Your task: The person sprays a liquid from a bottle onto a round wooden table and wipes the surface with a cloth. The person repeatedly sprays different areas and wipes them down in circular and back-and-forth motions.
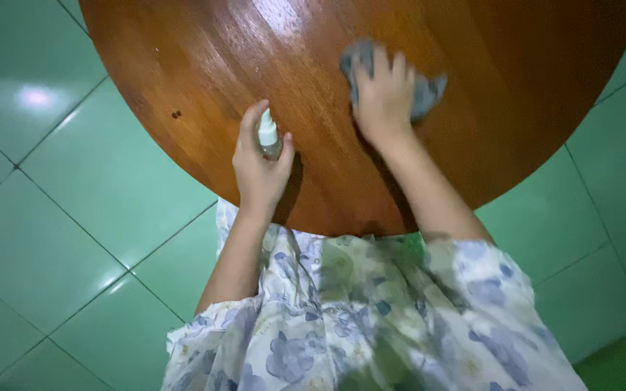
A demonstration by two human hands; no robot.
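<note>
One small spray bottle, white cap, contents can't tell, gripped upright in left hand near table's near edge. Right hand pressed flat, fingers spread, on one grey cloth twd table centre. Round wooden top otherwise open; green tile floor all round.

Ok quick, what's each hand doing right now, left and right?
Left hand: closed around a small spray bottle, standing on the round wooden table.
Right hand: fingers spread flat, pressing a grey cloth on the table.
</note>
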